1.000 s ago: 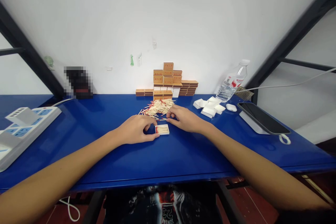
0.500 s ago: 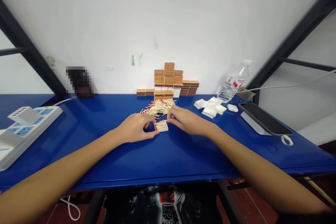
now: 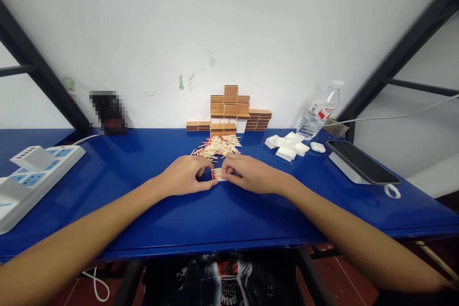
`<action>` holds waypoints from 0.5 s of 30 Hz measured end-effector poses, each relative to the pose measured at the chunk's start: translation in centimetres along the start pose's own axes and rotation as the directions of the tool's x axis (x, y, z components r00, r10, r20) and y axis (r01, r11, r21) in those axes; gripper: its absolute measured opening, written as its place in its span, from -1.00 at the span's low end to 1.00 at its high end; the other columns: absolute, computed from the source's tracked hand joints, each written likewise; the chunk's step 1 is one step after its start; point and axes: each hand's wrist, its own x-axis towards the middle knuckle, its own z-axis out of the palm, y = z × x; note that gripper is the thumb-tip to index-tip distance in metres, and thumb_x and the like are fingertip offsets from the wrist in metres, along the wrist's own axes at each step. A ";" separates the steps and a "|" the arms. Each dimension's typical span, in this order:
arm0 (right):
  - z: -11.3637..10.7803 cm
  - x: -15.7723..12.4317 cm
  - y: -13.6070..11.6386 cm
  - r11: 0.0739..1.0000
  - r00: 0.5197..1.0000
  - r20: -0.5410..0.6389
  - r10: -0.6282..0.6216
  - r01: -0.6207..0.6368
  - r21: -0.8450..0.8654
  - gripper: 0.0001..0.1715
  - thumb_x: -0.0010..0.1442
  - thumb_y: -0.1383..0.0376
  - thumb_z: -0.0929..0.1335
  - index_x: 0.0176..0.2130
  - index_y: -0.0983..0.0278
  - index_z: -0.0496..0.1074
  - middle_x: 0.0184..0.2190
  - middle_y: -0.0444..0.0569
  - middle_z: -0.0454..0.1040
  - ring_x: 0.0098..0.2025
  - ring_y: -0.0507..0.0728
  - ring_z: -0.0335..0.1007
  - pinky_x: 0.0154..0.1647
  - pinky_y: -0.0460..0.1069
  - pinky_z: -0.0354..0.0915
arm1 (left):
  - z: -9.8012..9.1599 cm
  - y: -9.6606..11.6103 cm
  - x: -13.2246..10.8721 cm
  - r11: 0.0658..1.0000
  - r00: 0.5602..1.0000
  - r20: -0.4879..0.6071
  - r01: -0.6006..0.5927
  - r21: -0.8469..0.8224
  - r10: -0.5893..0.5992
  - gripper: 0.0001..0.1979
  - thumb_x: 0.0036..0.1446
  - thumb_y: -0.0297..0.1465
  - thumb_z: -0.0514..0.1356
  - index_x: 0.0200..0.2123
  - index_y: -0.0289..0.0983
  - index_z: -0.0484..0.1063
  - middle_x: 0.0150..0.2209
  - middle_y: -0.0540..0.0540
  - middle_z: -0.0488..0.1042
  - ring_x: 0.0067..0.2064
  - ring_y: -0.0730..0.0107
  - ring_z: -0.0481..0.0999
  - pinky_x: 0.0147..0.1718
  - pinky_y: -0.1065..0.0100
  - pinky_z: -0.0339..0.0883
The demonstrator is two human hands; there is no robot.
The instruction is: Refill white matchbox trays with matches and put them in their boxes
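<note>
A small white matchbox tray [image 3: 217,175] with red-tipped matches in it lies on the blue table. My left hand [image 3: 186,175] holds its left end between thumb and index finger. Over the tray's right part is my right hand [image 3: 251,172], its thumb and fingers pinched together; whatever is between them is too small to make out. Just behind the hands lies a loose pile of matches [image 3: 218,146]. Stacked brown matchboxes [image 3: 230,109] stand behind the pile against the wall.
Several white trays [image 3: 289,146], an earphone case [image 3: 318,147], a tilted water bottle [image 3: 319,114] and a phone [image 3: 362,161] are on the right. A power strip [image 3: 46,177] lies on the left, with a blurred dark object [image 3: 110,112] behind it.
My right hand has moved left and slightly nearer, from the tray's right end to over its right part. My left hand keeps its hold on the tray.
</note>
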 end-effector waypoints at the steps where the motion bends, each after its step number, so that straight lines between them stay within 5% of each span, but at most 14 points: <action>1: 0.0 0.0 0.0 1.000 1.000 -0.010 -0.010 0.010 -0.010 -0.89 0.38 0.33 0.30 -0.23 0.26 0.40 -0.22 -0.01 0.45 -0.25 0.10 0.33 -0.21 0.00 0.21 | 0.0 0.0 0.0 1.000 1.000 0.000 0.001 0.001 -0.001 -0.67 0.23 -0.09 0.25 -0.34 -0.26 0.46 -0.49 0.05 0.42 -0.50 0.46 0.36 -0.49 0.38 0.10; 5: -0.5 0.1 0.7 0.998 0.991 -0.134 -0.023 0.014 -0.064 -0.88 0.37 0.33 0.32 -0.25 0.25 0.44 -0.34 -0.07 0.42 -0.30 0.08 0.30 -0.25 -0.03 0.17 | -0.2 0.3 0.0 1.000 1.000 -0.020 -0.013 -0.024 0.013 -0.70 0.23 -0.12 0.27 -0.23 -0.25 0.52 -0.51 0.07 0.41 -0.50 0.46 0.37 -0.47 0.38 0.14; 9: -1.4 0.3 2.4 0.977 0.952 -0.287 0.104 -0.151 -0.147 -0.90 0.33 0.36 0.34 -0.28 0.27 0.45 -0.37 -0.08 0.43 -0.35 0.07 0.29 -0.32 -0.04 0.11 | -0.2 0.6 -0.1 0.998 1.000 -0.010 -0.031 -0.062 0.030 -0.72 0.22 -0.14 0.28 -0.16 -0.22 0.56 -0.51 0.09 0.41 -0.49 0.47 0.38 -0.45 0.38 0.18; 15: -1.1 0.5 5.0 0.948 0.943 -0.277 0.182 -0.243 -0.207 -0.92 0.26 0.42 0.36 -0.26 0.27 0.47 -0.34 -0.05 0.43 -0.32 0.09 0.33 -0.29 -0.04 0.14 | -0.1 0.5 -0.1 0.998 0.999 0.043 -0.013 -0.063 0.015 -0.72 0.22 -0.14 0.27 -0.20 -0.24 0.56 -0.51 0.08 0.39 -0.49 0.46 0.38 -0.46 0.37 0.18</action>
